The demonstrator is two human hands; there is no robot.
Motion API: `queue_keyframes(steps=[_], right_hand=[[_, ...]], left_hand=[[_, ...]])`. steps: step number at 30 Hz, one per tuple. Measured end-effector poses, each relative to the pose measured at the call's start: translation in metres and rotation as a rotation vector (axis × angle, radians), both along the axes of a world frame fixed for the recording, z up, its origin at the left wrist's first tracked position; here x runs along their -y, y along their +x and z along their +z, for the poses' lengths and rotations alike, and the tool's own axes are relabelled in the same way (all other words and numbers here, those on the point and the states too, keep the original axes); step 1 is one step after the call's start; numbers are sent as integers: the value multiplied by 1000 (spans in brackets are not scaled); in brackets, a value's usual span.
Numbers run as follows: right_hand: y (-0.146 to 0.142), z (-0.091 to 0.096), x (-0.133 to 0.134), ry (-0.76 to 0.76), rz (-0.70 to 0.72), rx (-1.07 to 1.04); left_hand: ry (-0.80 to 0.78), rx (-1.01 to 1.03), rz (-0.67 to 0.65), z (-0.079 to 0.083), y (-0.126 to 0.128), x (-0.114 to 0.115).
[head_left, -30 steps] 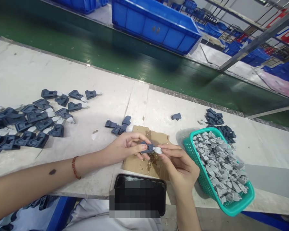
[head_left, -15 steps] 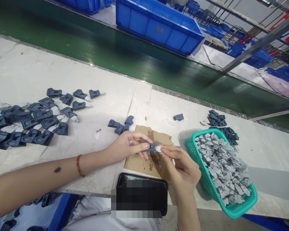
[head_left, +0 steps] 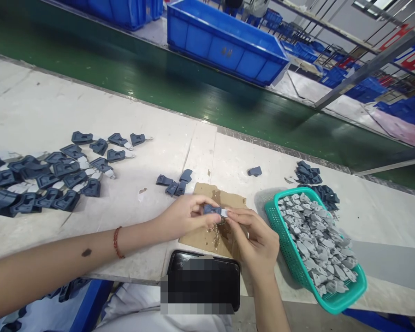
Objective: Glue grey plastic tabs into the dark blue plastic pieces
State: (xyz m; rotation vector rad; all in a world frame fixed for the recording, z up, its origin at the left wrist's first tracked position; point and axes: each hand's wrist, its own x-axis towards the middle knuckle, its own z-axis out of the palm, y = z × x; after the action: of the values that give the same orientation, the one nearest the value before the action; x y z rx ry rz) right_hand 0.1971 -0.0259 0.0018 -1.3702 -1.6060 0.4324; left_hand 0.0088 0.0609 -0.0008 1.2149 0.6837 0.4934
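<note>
Cardboard (head_left: pixel 195 237) lies below the left hand (head_left: pixel 184 214) pinching a navy part (head_left: pixel 211 209) and right hand (head_left: pixel 256 234) pinching a white piece (head_left: pixel 224 212)

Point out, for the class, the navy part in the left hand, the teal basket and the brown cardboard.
Navy part (head_left: pixel 212 209): head view, middle of its visible face.
Teal basket (head_left: pixel 275 220): head view, its perforated side wall.
Brown cardboard (head_left: pixel 195 235): head view, a bare patch.

Brightly lit across the tabletop (head_left: pixel 152 159) around the fingers (head_left: pixel 245 216); streaked with glare on the belt (head_left: pixel 200 90) beyond; coarsely pixelated just below.
</note>
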Motion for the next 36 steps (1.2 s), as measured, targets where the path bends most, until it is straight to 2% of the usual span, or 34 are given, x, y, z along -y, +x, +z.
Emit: queue_keyframes(steps=[5, 9, 16, 25, 29, 31, 34, 36], right_hand=[[0, 0, 3, -175, -36, -132], [0, 4, 0, -197, -8, -124], [5, 14, -4, -254, 124, -105], [-2, 21, 5, -244, 85, -82], [2, 34, 9, -239, 96, 12], [16, 41, 11, -225, 19, 112], [52, 46, 14, -215, -346, 316], [80, 44, 16, -316, -532, 493]], left_hand=[[366, -85, 5, -2, -4, 7], [527, -110, 21, -1, -8, 8], [533, -145, -2, -2, -9, 9], [637, -27, 3, -4, -11, 10], [718, -12, -29, 4, -12, 10], [805, -26, -13, 12, -14, 5], [914, -143, 115, 26, -21, -15], [973, -345, 220, 34, -31, -35]])
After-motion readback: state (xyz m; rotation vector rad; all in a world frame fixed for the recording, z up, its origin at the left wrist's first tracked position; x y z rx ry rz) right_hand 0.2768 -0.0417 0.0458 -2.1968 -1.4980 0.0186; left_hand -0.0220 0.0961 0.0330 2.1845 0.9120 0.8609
